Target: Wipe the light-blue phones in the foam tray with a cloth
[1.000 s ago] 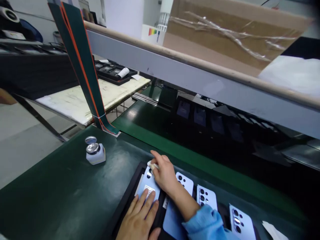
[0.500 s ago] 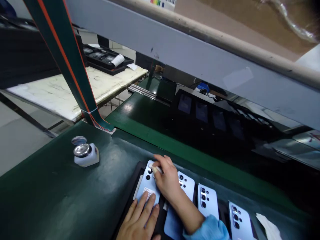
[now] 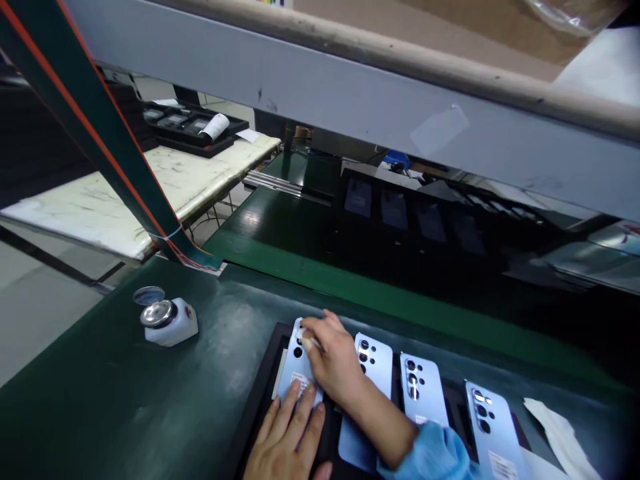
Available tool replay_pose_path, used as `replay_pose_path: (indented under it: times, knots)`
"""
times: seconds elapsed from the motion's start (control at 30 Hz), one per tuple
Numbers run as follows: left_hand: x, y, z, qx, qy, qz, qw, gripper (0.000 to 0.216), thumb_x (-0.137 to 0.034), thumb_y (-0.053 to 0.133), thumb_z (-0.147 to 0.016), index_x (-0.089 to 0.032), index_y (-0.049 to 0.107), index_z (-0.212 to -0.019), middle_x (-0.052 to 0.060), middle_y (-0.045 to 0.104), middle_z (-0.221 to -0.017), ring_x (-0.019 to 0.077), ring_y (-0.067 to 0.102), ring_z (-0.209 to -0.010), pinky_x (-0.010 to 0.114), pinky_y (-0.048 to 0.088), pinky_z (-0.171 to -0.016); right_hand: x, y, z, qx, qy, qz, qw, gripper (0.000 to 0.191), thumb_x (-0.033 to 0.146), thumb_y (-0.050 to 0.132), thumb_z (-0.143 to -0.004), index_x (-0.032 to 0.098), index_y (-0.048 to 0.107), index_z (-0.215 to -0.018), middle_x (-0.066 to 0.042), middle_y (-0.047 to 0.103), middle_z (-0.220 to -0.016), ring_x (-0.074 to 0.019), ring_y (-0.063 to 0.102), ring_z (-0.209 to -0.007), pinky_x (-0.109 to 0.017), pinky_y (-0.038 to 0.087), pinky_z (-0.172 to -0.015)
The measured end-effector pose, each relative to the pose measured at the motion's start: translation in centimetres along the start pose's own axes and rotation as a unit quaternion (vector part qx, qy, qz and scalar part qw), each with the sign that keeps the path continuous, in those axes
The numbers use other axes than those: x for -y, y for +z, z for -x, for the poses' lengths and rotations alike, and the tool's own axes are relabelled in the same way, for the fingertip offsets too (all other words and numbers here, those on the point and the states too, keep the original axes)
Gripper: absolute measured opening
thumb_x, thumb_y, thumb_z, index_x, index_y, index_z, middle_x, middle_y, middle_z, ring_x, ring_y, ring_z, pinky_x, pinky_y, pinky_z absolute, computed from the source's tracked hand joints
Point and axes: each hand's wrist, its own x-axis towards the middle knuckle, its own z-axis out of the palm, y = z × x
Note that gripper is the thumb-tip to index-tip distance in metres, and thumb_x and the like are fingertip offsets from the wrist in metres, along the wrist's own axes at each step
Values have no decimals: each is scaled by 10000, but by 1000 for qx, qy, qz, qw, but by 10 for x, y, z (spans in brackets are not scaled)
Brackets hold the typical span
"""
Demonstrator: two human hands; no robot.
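While the left hand (image 3: 287, 437) lies open and flat, fingers spread over the lower part of a blue phone (image 3: 289, 379), the right hand (image 3: 336, 365) pinches a small white wad (image 3: 302, 335) between thumb and fingers at that phone's camera lenses. The phone lies back up at the left end of a black tray (image 3: 259, 393), its label partly under the left fingertips. The step in hand looks like wiping around the lenses; the next move seems to call for steady pressure from the flat hand and small, light strokes with the wad, clear of the label.

Counting what shows, there are four blue phones in a row: the one being worked on, a second (image 3: 379, 360) partly hidden by the right forearm, a third (image 3: 426, 390) and a fourth (image 3: 493, 427) further right. One white bottle (image 3: 176, 327) with its metal lid flipped up stands on the green tabletop (image 3: 120, 407), well apart to the left. One crumpled white strip (image 3: 560, 437) lies beyond the fourth phone. Across the belt (image 3: 285, 267), four dark phones (image 3: 393, 208) can be made out in shadow; whether more lie there, I cannot tell.
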Motion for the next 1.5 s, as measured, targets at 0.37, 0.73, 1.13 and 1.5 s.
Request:
replay_pose_path:
  times: [0.37,0.73,1.13,1.5]
  knots:
    - [0,0,1,1,13,-17,1000,368,-330,554,-800,-218,665,-1132,35,688,-1215,266,531,-1180,347,364,-963,6,2,15,0,-3,-21,1000,223,102,537,-862,224,625,-1026,-19,669,-825,-186,612,-803,-541,367,-1090]
    - [4,3,-1,-18,40,-48,998,345,-325,504,-822,-230,686,-1099,17,727,-1146,256,582,-1111,360,426,-873,9,5,16,4,-13,-10,1000,231,89,536,-842,228,636,-997,-22,669,-812,-191,611,-808,-540,345,-1107]
    - [7,7,8,-19,41,-50,998,331,-362,532,-846,-232,689,-1106,28,696,-1196,250,554,-1154,318,443,-883,9,7,15,2,-37,2,999,311,44,519,-785,220,640,-1011,-28,690,-834,-198,605,-820,-549,310,-1134]
    - [4,3,5,-4,48,-53,997,400,-328,562,-738,-200,694,-1093,65,708,-1179,294,583,-1127,376,507,-823,10,7,17,-3,-50,19,999,302,64,509,-779,207,648,-1006,-41,688,-827,-209,605,-822,-548,329,-1128]
